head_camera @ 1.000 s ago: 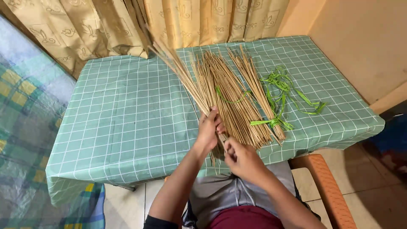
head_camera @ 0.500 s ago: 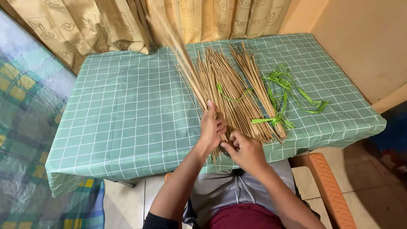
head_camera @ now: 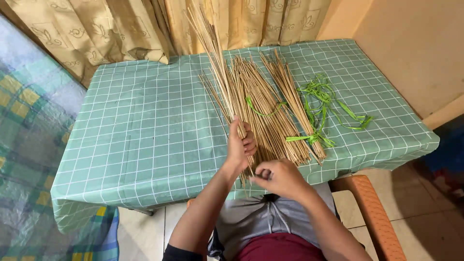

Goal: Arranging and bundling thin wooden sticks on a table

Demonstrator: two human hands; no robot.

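Gripping a stick bundle [head_camera: 220,72] at the table [head_camera: 145,135] edge, left hand [head_camera: 240,145] fingers clamped; right hand [head_camera: 280,178] pinches its ends.

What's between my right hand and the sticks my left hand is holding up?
Nothing visible. The right hand sits at the lower ends of the raised bundle of sticks gripped by the left hand; the loose stick pile lies beyond, on the table.

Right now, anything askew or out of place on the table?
Nothing damaged. The left hand lifts a bunch of thin tan sticks at a tilt, away from the flat stick pile. Loose green strips lie tangled beside the pile.
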